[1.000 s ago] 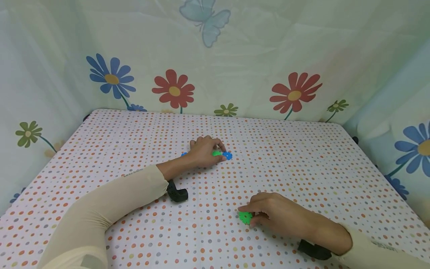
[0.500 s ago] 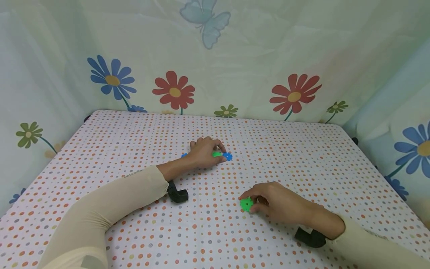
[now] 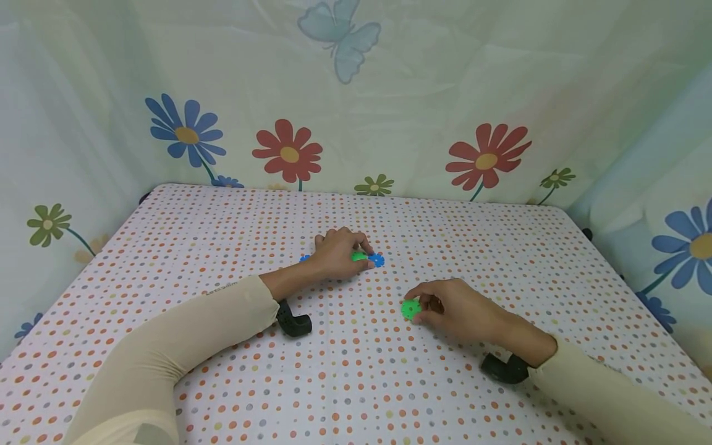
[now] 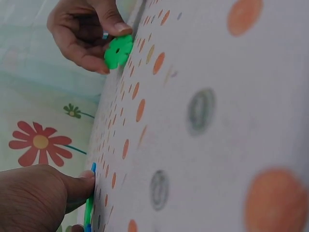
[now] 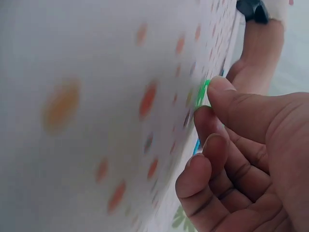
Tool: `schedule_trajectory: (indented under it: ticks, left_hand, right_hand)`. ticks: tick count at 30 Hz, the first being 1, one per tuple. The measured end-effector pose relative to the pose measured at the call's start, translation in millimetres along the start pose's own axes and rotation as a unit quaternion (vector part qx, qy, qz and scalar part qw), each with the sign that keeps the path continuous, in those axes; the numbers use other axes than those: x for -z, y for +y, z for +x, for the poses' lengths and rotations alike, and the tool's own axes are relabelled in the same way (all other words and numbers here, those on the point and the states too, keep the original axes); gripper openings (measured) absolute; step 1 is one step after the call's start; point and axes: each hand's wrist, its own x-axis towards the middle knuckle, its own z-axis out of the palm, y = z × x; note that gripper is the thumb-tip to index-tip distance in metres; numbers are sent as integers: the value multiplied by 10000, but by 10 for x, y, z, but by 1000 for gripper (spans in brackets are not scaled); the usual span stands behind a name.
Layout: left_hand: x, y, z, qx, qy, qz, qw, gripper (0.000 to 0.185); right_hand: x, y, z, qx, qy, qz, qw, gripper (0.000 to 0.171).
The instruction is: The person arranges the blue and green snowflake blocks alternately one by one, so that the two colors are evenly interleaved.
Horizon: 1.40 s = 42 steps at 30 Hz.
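In the head view my left hand (image 3: pixel 338 254) rests over a row of notched plastic discs on the table, thumb and index finger pinching its right end. A blue disc (image 3: pixel 377 260) forms that end, with a green disc (image 3: pixel 358 255) beside it. Another bit of blue disc (image 3: pixel 305 258) shows left of the hand; my hand hides whatever lies between. Nearer to me, my right hand (image 3: pixel 458 312) pinches a single green disc (image 3: pixel 410 309) by its edge between thumb and fingers. The left wrist view shows this green disc (image 4: pixel 119 51) close to the tabletop, its centre hole facing the camera.
A white cloth with coloured dots covers the table (image 3: pixel 267 389). Behind and around it hangs a curtain (image 3: pixel 406 80) printed with flowers and a butterfly. Each wrist wears a black band, the left band (image 3: pixel 293 321) standing just above the cloth.
My right hand has carried the green disc away from me, toward the row of discs. The left hand has stayed in place on the row.
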Motion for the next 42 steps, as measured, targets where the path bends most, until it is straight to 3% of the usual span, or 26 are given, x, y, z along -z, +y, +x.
schedule_trajectory:
  ticks: [11, 22, 42]
  left_hand:
    - [-16, -29, 8, -22, 31, -4, 10000, 25]
    - [-31, -13, -3, 1, 60, 19, 10000, 22]
    - [-4, 15, 7, 42, -19, 163, 9999, 24]
  right_hand:
    - [131, 244, 385, -270, 183, -129, 9994, 30]
    - [191, 384, 791, -463, -28, 359, 9983, 30]
    - [200, 484, 959, -611, -74, 705, 9956, 32]
